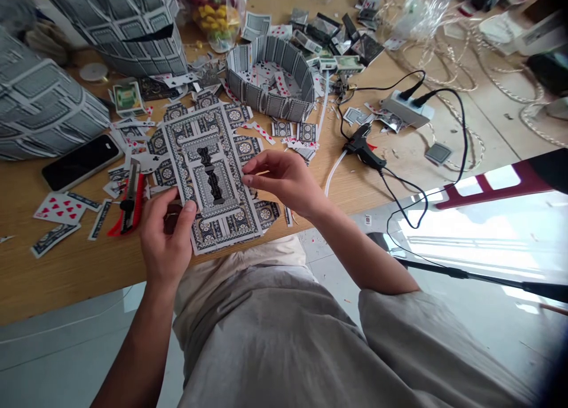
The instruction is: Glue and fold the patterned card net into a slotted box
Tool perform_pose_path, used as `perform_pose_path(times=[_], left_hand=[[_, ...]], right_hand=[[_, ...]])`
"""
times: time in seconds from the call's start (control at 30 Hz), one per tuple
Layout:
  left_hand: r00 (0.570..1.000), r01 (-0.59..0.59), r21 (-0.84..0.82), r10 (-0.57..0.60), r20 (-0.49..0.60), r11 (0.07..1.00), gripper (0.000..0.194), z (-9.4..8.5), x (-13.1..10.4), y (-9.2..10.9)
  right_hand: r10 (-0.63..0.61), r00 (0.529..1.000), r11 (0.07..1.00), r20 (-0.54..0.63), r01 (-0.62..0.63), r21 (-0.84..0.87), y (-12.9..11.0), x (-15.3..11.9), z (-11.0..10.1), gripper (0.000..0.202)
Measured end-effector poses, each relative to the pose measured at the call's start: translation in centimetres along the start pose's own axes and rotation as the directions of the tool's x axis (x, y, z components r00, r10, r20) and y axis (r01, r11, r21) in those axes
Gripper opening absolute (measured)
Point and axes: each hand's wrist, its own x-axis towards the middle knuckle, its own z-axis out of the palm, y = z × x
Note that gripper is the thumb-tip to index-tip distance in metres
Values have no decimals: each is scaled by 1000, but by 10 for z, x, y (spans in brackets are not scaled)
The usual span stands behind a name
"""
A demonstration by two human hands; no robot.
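Observation:
A rectangular panel pieced together from playing cards (181, 159) is tilted up near the table's front edge, with a dark scalloped strip down its middle and card tabs sticking out around its sides. My left hand (166, 233) grips its lower left edge, thumb on the front face. At the right edge, my right hand (284, 180) is closed in a pinch, thumb and forefinger against the border. A red utility knife (132, 198) lies just left of the panel. Loose cards and cut strips lie around it, such as a hearts card (60, 208).
A low ring-shaped wall of folded cards (270, 103) stands behind the panel. Large card-built pieces (39, 94) fill the left back. A phone (83, 162) lies at left. On the right are a black glue gun (364, 149), a power strip (406, 107) with cables, and rope (483, 71).

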Motion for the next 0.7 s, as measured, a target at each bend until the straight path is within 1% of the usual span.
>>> perform_pose_path(times=[0.2,0.33,0.47,0.63,0.7], left_hand=[[1000,-21,16,21,-5,1000,41,0,0,-2],[1000,-14,17,14,-15,1000,44,1,-1,-3],[1000,-17,32,18,-4,999,44,1,-1,-4],[1000,-14,42,14,7,999,44,0,-1,-3],[1000,-5,52,4,11,999,45,1,0,-1]], right_hand=[[-2,1000,1000,6,2,23,1,1,1,38],[-6,1000,1000,10,6,29,1,1,2,40],[-9,1000,1000,4,9,13,0,1,2,42],[33,999,999,1,-33,-24,1,2,2,47],[32,999,999,-4,-32,-40,2,1,0,48]])
